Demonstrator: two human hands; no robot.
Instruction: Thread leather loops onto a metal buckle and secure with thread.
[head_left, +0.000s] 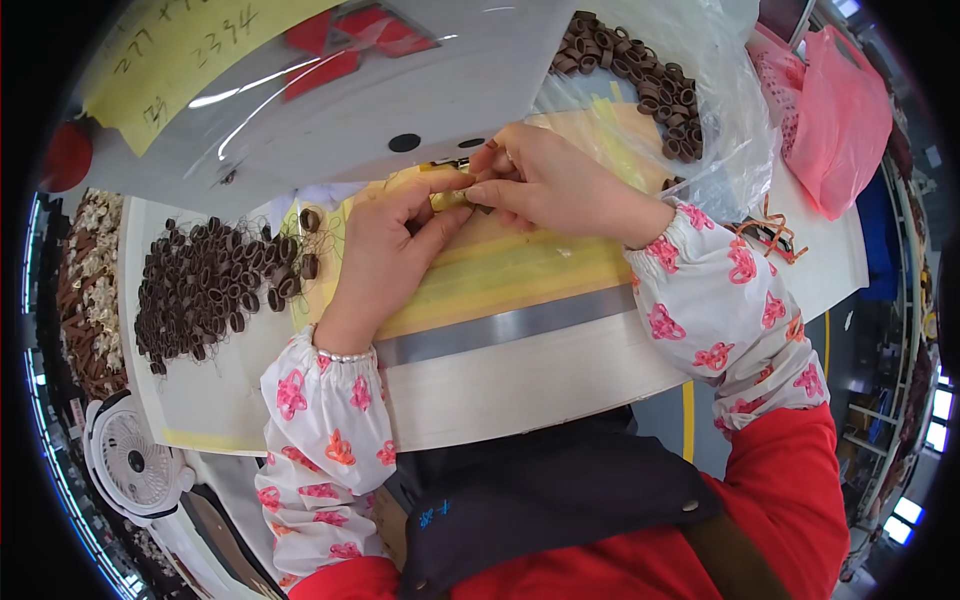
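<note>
Small yellowish piece (449, 201) sits between the thumb and forefinger of the left hand (385, 240), narrowed around it; at its three-o'clock end the right hand (560, 190) bunches its fingers close, though I cannot tell what they grip. At twelve o'clock stands a grey-white machine (470, 85). One heap of brown loops (205, 285) lies toward eight, another (655, 85) toward two; farther, near three, hangs a pink bag (838, 130).
</note>
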